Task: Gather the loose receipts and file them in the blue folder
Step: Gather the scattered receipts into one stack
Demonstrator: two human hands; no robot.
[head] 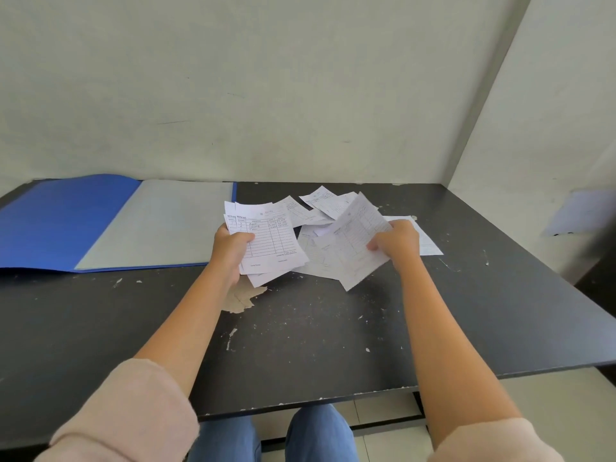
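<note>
Curling round a receipt stack (271, 241), the left grip (230, 250) hangs near the blue folder (66, 221); the right grip (398, 241) pinches a tilted receipt (353, 243).

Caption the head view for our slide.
Left hand and right hand hold receipts; more lie loose beside the open blue folder.

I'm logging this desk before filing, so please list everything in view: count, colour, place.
blue folder: one, blue, grey sheet inside, open at table's far left.
loose receipts: several, white, overlapping at table's far middle.
receipt stack: one, white, held above table's middle.
lifted receipt: at least one, white, right of the stack.
table: one, black, chipped.
pale sheet: one, whitish, right wall.
sleeves: two, pink, bottom corners.
left hand: grip round receipt stack.
right hand: grip on lifted receipt.
</note>
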